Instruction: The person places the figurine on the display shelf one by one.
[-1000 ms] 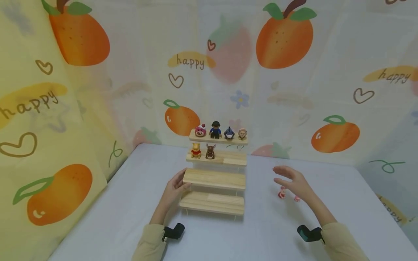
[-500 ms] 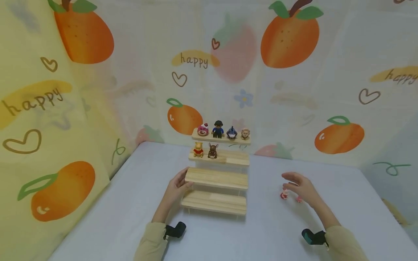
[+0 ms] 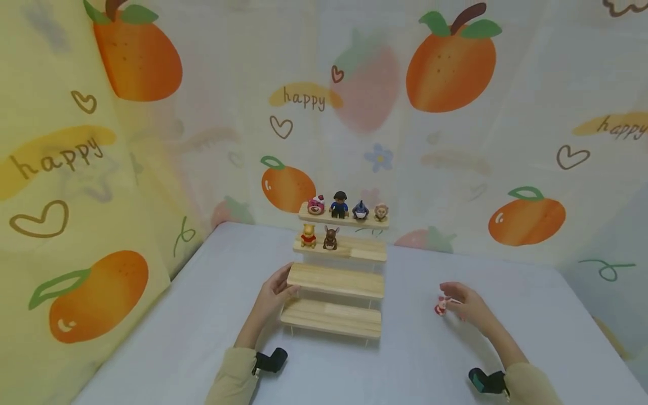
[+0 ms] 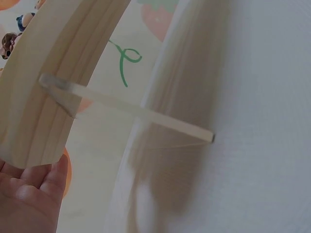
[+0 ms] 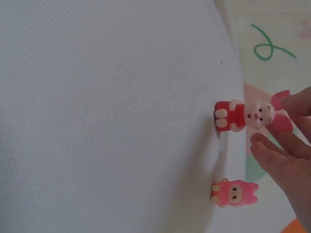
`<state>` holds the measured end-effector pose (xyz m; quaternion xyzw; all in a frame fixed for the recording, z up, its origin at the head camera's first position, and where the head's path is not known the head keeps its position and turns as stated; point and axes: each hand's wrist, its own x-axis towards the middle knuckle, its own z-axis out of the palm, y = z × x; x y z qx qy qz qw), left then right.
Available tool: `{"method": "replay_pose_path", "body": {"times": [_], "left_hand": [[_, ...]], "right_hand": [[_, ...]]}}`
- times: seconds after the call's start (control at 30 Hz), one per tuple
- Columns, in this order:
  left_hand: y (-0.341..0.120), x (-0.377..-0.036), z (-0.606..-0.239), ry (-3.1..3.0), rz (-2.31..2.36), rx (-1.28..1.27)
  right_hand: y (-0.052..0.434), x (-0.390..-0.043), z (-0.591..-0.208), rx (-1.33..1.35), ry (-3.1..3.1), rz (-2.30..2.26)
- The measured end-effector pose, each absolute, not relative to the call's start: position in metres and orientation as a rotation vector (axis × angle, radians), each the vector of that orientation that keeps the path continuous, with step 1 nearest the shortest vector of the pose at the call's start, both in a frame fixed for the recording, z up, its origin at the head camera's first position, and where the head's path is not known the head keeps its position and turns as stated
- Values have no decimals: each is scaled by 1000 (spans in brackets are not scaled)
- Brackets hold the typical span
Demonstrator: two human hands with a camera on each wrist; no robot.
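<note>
A stepped wooden display stand [image 3: 336, 280] rises in tiers on the table. My left hand [image 3: 273, 292] grips the left end of its second-lowest shelf; in the left wrist view the fingers [image 4: 36, 179] lie at that shelf's end. To the right, a Piglet figurine [image 5: 238, 115] in red stands upright on the white cloth. My right hand [image 3: 468, 304] is at its head, a fingertip by one ear and the thumb [image 5: 265, 150] apart from the figurine. Beside it stands a smaller pink figurine [image 5: 235, 193], mostly hidden behind the hand in the head view.
On the top shelf sit several figurines, among them a pink bear [image 3: 316, 206] and a blue donkey [image 3: 360, 210]. The tier below bears a Winnie-the-Pooh figurine [image 3: 308, 236] and a brown big-eared one [image 3: 331, 238]. A fruit-printed cloth [image 3: 445, 140] hangs behind the table.
My right hand has come down and slightly right to the Piglet figurine's head. The left hand keeps its grip on the shelf end. The head view has shifted a little.
</note>
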<state>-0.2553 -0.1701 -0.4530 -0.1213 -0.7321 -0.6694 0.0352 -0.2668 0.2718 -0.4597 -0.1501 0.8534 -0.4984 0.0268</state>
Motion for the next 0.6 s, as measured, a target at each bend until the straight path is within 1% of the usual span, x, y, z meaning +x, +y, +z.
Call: {"method": "replay_pose_path", "body": {"times": [0.37, 0.6], "left_hand": [[-167, -256, -456, -2238, -2085, -404], [-169, -254, -454, -2228, -2073, -393]], "right_hand": [[271, -259, -471, -287, 2817, -1317], [264, -264, -472, -294, 2899, -1310]]}}
